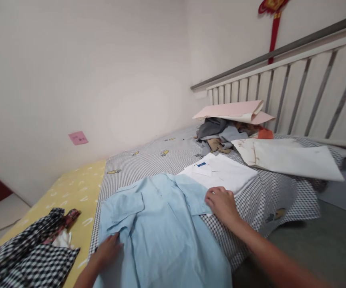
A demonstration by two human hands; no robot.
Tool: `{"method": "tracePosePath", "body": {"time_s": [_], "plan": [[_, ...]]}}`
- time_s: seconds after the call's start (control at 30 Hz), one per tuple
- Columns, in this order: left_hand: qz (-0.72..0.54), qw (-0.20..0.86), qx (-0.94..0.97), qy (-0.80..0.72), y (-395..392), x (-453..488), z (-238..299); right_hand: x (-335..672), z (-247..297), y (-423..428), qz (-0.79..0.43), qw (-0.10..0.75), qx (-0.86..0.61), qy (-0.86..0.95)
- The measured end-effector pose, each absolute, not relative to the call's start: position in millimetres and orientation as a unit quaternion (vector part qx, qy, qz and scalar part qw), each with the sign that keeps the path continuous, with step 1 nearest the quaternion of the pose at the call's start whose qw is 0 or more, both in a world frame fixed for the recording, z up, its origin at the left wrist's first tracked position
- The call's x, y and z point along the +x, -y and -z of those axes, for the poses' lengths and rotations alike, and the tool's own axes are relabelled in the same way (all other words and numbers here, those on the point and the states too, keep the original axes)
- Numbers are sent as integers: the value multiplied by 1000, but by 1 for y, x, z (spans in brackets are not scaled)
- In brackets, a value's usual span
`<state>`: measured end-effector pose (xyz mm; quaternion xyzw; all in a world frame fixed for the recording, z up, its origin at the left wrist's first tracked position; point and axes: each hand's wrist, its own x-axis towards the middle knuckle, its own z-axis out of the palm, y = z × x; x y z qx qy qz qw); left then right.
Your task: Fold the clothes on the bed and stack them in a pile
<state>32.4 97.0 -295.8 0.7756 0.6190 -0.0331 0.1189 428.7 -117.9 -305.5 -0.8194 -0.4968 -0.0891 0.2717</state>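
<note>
A light blue short-sleeved shirt point(163, 228) lies spread on the bed, its collar end away from me and its lower part running out of the bottom of the view. My right hand point(222, 206) has its fingers curled at the cuff of the right-hand sleeve, closed on the cloth. At the shirt's left side, just below the other sleeve, my left hand point(108, 250) grips the fabric; its fingertips are slightly blurred. Behind the right-hand sleeve rests a folded white shirt point(227, 172) with a blue label at its neck, partly covered by the blue one.
Black-and-white checked clothing point(41, 256) lies on the yellow sheet point(79, 188) at left. A pile of clothes point(218, 134) sits at the back right, topped by a pink folded sheet point(233, 110). Beside it is a white flat piece point(293, 158). A white radiator point(296, 92) lines the right wall.
</note>
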Motion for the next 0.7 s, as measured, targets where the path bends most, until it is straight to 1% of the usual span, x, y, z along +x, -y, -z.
{"method": "tracePosePath", "body": {"time_s": [0.07,0.13,0.2,0.27,0.3,0.33,0.37,0.4,0.43,0.5,0.57,0.63,0.7], "plan": [[48,152,770,-617,-105,27,263,444,288,114,52,328,-814,476],[34,174,761,-624,-108,29,234,455,278,115,40,352,-803,480],[-10,184,762,-621,-101,45,213,459,279,118,38,342,-782,519],[-66,240,763,-597,-81,76,203,454,291,123,37,298,-755,583],[-84,290,758,-579,-67,95,203,450,299,125,33,279,-745,606],[-118,403,728,-541,-50,116,205,447,306,126,29,272,-741,613],[-130,506,690,-501,-33,137,210,444,313,126,24,279,-745,606],[-115,571,660,-475,-15,157,216,443,318,125,18,300,-753,585],[-100,607,646,-451,2,176,223,444,321,122,11,327,-762,559],[-66,649,630,-421,28,209,238,451,321,115,3,376,-770,516],[-56,687,589,-421,45,236,248,459,314,107,-3,415,-769,486],[-86,713,545,-433,54,259,251,461,304,101,-4,452,-763,461],[-129,713,530,-440,58,282,250,452,294,100,-3,477,-748,462]]}}
